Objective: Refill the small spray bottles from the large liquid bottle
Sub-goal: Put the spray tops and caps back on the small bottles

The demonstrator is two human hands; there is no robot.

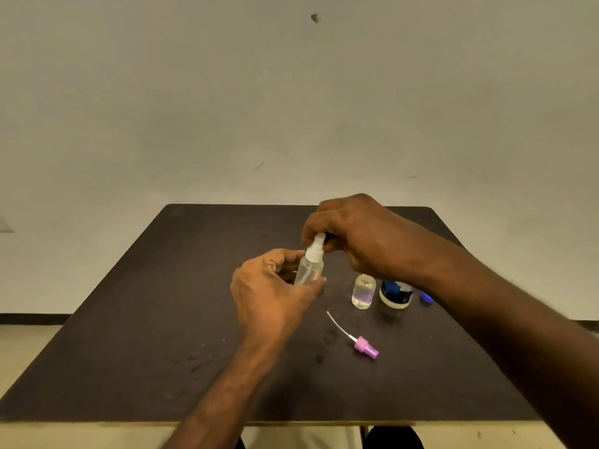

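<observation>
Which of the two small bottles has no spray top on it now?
The small bottle standing on the table, open at the neck. The other one, held in the left hand, has a white top.

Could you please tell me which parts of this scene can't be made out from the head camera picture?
- Large bottle: the right forearm hides its upper part in the head view, so its neck cannot be seen.
- Blue cap: partly behind the same forearm.
- White spray head: its tip is covered by the right hand.
- Clear spray bottle: base hidden by the left hand; its liquid level is unclear.
</observation>
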